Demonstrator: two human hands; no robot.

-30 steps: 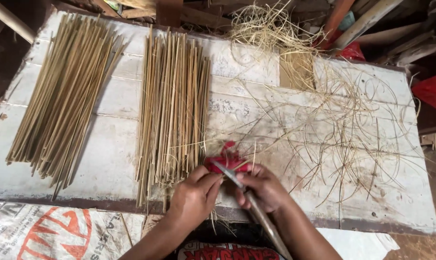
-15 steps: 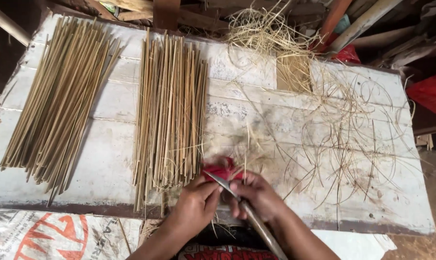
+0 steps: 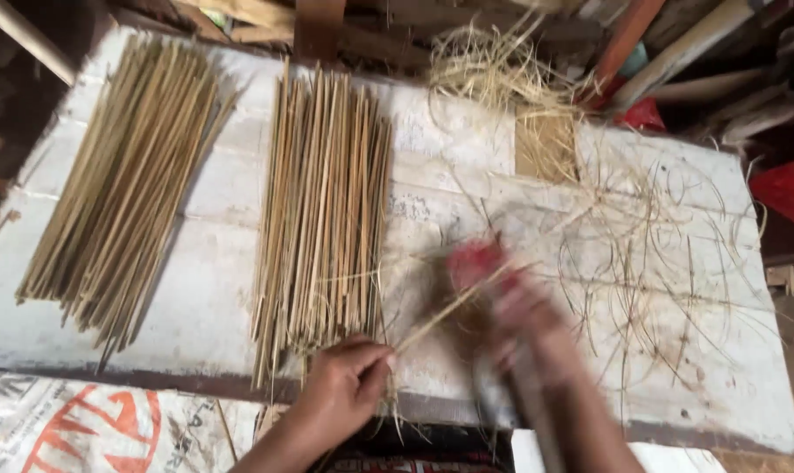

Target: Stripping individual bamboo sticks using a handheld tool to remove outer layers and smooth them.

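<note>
A person's left hand [image 3: 344,390] pinched the near end of a thin bamboo strip [image 3: 449,308] at the front edge of a white-painted desk [image 3: 213,193], while the right hand [image 3: 524,320], blurred in motion, met the strip's far end beside something red [image 3: 473,263]. Two piles of split bamboo sticks lay on the desk, one at the left [image 3: 121,188] and one in the middle [image 3: 322,210]. Curled shavings [image 3: 642,254] littered the right side.
</note>
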